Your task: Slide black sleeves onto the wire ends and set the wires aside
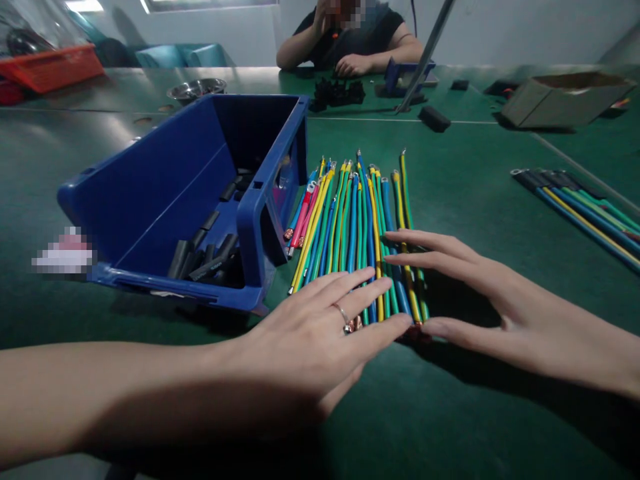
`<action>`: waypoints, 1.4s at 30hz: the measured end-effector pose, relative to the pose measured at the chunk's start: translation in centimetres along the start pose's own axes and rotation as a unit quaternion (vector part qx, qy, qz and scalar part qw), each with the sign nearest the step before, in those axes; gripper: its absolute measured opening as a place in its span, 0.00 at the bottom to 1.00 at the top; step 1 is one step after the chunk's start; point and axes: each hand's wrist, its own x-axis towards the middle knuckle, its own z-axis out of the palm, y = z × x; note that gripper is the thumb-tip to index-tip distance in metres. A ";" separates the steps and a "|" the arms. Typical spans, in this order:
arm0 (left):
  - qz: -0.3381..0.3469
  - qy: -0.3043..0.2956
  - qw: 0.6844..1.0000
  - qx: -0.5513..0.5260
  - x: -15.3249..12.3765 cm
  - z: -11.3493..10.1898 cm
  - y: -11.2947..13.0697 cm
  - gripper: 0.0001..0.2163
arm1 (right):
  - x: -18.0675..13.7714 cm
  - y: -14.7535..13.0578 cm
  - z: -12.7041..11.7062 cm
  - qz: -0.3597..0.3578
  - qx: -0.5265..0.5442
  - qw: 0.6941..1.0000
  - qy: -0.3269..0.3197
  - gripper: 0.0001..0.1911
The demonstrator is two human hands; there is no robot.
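Observation:
A row of several short coloured wires (350, 220), blue, green, yellow and red with metal ends, lies side by side on the green table (475, 193). My left hand (320, 327), wearing a ring, rests flat on the near ends of the wires with fingers stretched out. My right hand (480, 287) reaches in from the right, fingers spread, fingertips touching the right side of the row and thumb at its near end. Neither hand grips anything.
A blue plastic bin (200, 193) with several black sleeve pieces (210, 253) stands left of the wires. Another bundle of wires (580, 207) lies at the right. Across the table sits another person (350, 40), with black parts (337, 93), a cardboard box (565, 97) and a metal bowl (197, 88).

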 end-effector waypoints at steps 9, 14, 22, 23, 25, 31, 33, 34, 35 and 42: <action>0.003 0.013 1.000 0.025 0.2 -0.1 0.0 0.21 | 0.3 -0.1 -0.2 0.005 0.025 1.000 0.001 0.29; 0.007 0.023 0.999 0.030 0.2 -0.1 0.0 0.21 | 0.4 0.1 -0.2 0.006 0.022 1.000 -0.003 0.27; 0.014 0.023 1.000 0.014 0.1 -0.1 0.0 0.22 | 0.2 0.4 -0.3 0.014 0.032 0.999 -0.003 0.27; 0.014 0.025 1.000 0.013 0.2 -0.1 0.0 0.22 | 0.2 0.4 -0.3 0.014 0.031 0.999 -0.001 0.26; 0.012 0.026 1.000 0.012 0.2 0.0 0.0 0.22 | 0.3 0.4 -0.2 0.015 0.029 0.999 0.001 0.26; 0.012 0.030 0.999 0.021 0.3 -0.1 0.1 0.21 | 0.5 0.3 -0.3 0.020 0.037 0.999 0.001 0.25; 0.013 0.029 0.999 0.022 0.2 -0.1 0.0 0.21 | 0.4 0.4 -0.3 0.016 0.040 0.999 0.002 0.26; 0.012 0.029 0.999 0.022 0.2 -0.1 0.0 0.21 | 0.4 0.4 -0.3 0.013 0.041 0.999 0.004 0.27; 0.011 0.029 0.999 0.021 0.2 -0.2 0.0 0.21 | 0.4 0.5 -0.2 0.011 0.042 0.999 0.006 0.28; 0.009 0.039 0.999 0.014 0.3 0.0 0.0 0.21 | 0.5 0.3 -0.2 0.015 0.037 0.999 0.009 0.26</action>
